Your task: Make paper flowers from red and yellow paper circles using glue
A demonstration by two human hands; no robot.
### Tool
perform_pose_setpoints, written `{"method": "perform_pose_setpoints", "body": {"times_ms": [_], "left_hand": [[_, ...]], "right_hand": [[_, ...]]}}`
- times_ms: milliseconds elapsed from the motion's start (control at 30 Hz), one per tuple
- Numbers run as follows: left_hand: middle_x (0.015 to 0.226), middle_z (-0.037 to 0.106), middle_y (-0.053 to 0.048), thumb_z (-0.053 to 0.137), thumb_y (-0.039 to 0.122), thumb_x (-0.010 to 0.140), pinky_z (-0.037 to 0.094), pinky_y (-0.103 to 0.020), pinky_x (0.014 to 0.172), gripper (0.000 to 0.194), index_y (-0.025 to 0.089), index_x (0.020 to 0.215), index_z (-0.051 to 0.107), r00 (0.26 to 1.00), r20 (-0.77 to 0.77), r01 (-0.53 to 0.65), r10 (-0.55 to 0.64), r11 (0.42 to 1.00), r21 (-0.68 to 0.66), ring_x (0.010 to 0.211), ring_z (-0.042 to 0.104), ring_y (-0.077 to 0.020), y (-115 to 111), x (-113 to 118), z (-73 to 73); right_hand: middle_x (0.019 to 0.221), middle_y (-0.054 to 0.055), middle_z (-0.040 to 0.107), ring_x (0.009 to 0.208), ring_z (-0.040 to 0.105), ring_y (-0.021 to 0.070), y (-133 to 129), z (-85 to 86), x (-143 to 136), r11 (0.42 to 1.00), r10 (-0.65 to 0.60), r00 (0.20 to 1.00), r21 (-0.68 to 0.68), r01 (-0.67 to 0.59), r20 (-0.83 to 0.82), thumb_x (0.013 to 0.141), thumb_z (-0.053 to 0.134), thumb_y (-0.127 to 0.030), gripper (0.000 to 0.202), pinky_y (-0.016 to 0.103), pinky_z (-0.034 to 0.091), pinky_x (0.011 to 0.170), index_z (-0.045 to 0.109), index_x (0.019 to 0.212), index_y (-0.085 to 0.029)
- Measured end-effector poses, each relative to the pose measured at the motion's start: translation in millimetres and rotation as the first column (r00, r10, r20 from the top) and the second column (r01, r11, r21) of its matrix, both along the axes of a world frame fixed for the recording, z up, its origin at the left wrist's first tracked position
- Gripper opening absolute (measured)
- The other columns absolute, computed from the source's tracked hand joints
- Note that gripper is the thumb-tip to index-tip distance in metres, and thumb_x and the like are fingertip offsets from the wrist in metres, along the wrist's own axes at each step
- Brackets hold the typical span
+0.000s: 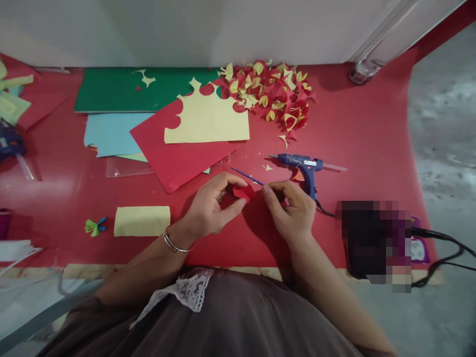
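Note:
Between the thumb and fingers of my left hand [215, 203] is a small red paper piece [242, 192]. My right hand [290, 208], just to its right, pinches a thin blue stick [245, 175] that points up and to the left, past the red piece. A blue glue gun [301, 162] with an orange trigger lies behind my right hand, its nozzle to the left. Beyond my left hand, a cut yellow sheet [208, 121] with scalloped edges rests on a red sheet [178, 163].
A heap of red and yellow paper scraps [267, 91] lies at the back. Green board [111, 91] and blue paper [107, 134] are back left. A yellow rectangle [142, 221] and small paper flower [95, 226] lie left. A black object [366, 238] with cables stands right.

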State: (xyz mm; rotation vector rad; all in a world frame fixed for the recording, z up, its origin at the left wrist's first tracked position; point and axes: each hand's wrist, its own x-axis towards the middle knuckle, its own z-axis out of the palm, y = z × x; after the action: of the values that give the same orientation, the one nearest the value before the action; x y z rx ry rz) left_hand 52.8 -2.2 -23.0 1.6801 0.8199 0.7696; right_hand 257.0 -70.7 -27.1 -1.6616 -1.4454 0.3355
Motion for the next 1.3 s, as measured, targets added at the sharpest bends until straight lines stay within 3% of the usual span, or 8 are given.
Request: {"method": "perform_pose_setpoints", "body": {"times_ms": [167, 333, 500, 667, 900, 1067, 1300], "left_hand": [[0.088, 0.067, -0.003, 0.074, 0.027, 0.096, 0.047, -0.024, 0.059, 0.024, 0.02, 0.118, 0.067, 0.997, 0.063, -0.039, 0.052, 0.982, -0.186, 0.065, 0.057, -0.0109, 1, 0, -2.3], [0.093, 0.069, -0.004, 0.075, 0.028, 0.097, 0.051, -0.025, 0.065, 0.025, 0.019, 0.119, 0.068, 0.995, 0.077, -0.051, 0.065, 0.983, -0.174, 0.075, 0.063, -0.0126, 3, -1, -2.3], [0.107, 0.072, -0.008, 0.074, 0.029, 0.098, 0.057, -0.027, 0.078, 0.031, 0.018, 0.126, 0.069, 0.995, 0.058, -0.074, 0.083, 0.987, -0.146, 0.089, 0.069, -0.0145, 2, -2, -3.4], [0.114, 0.073, -0.011, 0.074, 0.031, 0.097, 0.06, -0.029, 0.083, 0.035, 0.018, 0.129, 0.07, 0.992, 0.024, -0.116, 0.121, 0.983, -0.141, 0.096, 0.073, -0.0172, 3, -2, -7.7], [0.108, 0.075, -0.01, 0.073, 0.028, 0.093, 0.059, -0.027, 0.074, 0.037, 0.017, 0.128, 0.072, 0.986, -0.079, -0.157, 0.145, 0.972, -0.177, 0.084, 0.07, -0.0151, 8, -2, -7.4], [0.093, 0.07, -0.005, 0.071, 0.026, 0.091, 0.052, -0.025, 0.065, 0.036, 0.017, 0.126, 0.073, 0.974, -0.177, -0.169, 0.139, 0.972, -0.166, 0.072, 0.063, -0.0124, 11, -2, -3.0], [0.091, 0.069, -0.004, 0.07, 0.022, 0.09, 0.047, -0.024, 0.06, 0.034, 0.017, 0.124, 0.073, 0.964, -0.232, -0.167, 0.132, 0.976, -0.138, 0.065, 0.057, -0.0105, 12, -1, 2.5]], "right_hand": [[0.083, 0.005, 0.074, 0.077, 0.066, 0.0232, 0, -7.9, 31, 0.947, -0.319, 0.932, 0.097, 0.306, 0.173, 0.1, 0.07, -0.042, 0.02, 0.039, 0.053, 0.076, 0.073, 0.092, -0.024], [0.103, 0.012, 0.072, 0.096, 0.064, 0.0322, 3, -16.1, 58, 0.921, -0.366, 0.87, -0.005, 0.389, 0.33, 0.09, 0.08, -0.046, 0.028, 0.057, 0.049, 0.099, 0.071, 0.1, -0.021], [0.114, 0.014, 0.064, 0.107, 0.062, 0.0353, 7, -24.7, 64, 0.885, -0.396, 0.869, -0.131, 0.448, 0.298, 0.082, 0.086, -0.048, 0.045, 0.057, 0.05, 0.099, 0.066, 0.112, -0.022], [0.109, 0.011, 0.066, 0.102, 0.062, 0.0323, 8, -26.3, 65, 0.888, -0.403, 0.875, -0.116, 0.445, 0.268, 0.082, 0.083, -0.041, 0.039, 0.053, 0.051, 0.094, 0.062, 0.109, -0.023], [0.098, 0.006, 0.069, 0.085, 0.062, 0.0258, 4, -19.1, 57, 0.921, -0.373, 0.892, -0.017, 0.39, 0.253, 0.081, 0.082, -0.034, 0.03, 0.044, 0.052, 0.082, 0.063, 0.102, -0.024], [0.099, 0.005, 0.071, 0.087, 0.065, 0.0251, 0, -11.6, 44, 0.962, -0.272, 0.922, 0.074, 0.262, 0.276, 0.082, 0.082, -0.03, 0.027, 0.04, 0.054, 0.076, 0.063, 0.1, -0.024], [0.103, 0.008, 0.075, 0.097, 0.07, 0.0277, -1, -10.2, 39, 0.986, -0.127, 0.93, 0.146, 0.08, 0.346, 0.088, 0.081, -0.029, 0.025, 0.042, 0.057, 0.082, 0.063, 0.104, -0.023]]}}
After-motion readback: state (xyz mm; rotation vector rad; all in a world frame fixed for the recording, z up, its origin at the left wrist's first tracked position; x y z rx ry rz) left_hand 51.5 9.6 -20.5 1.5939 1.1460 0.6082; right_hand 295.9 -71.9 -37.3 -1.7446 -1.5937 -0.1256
